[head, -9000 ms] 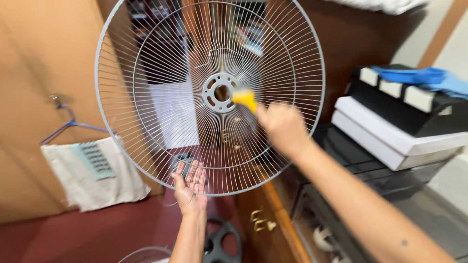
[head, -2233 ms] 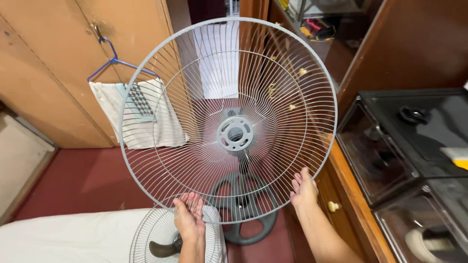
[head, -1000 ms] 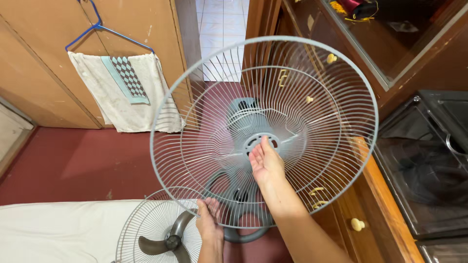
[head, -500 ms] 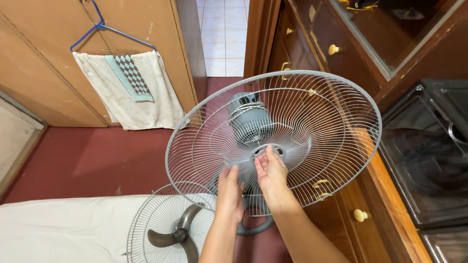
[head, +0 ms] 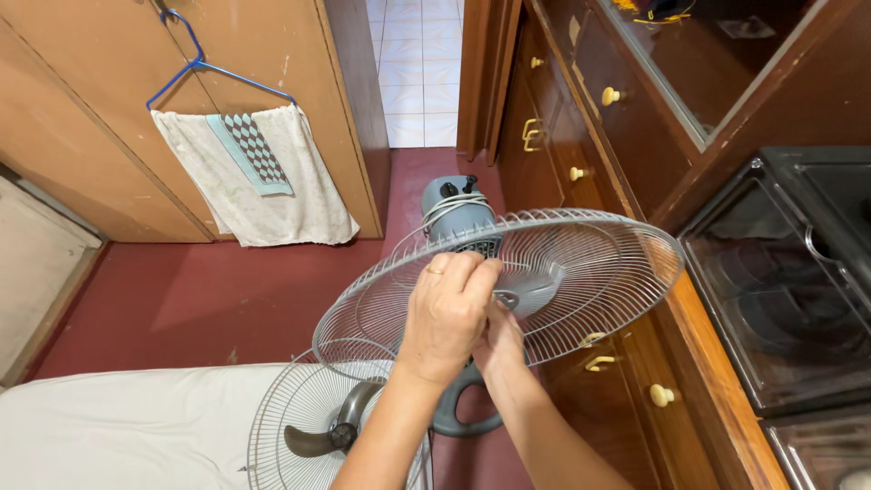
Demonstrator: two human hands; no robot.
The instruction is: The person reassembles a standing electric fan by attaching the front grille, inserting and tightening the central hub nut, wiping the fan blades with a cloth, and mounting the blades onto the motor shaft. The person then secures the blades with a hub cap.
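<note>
The left hand [head: 446, 313] lies over the right hand [head: 497, 340] and hides most of it, so the grip of the right fingers on the grey fan guard [head: 581, 272] cannot be told. The guard covers the front of the fan motor [head: 456, 210]. The second grille with blade [head: 313, 436] is cut off by the near edge.

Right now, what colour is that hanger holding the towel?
Blue hanger, clearest in the head view.
</note>
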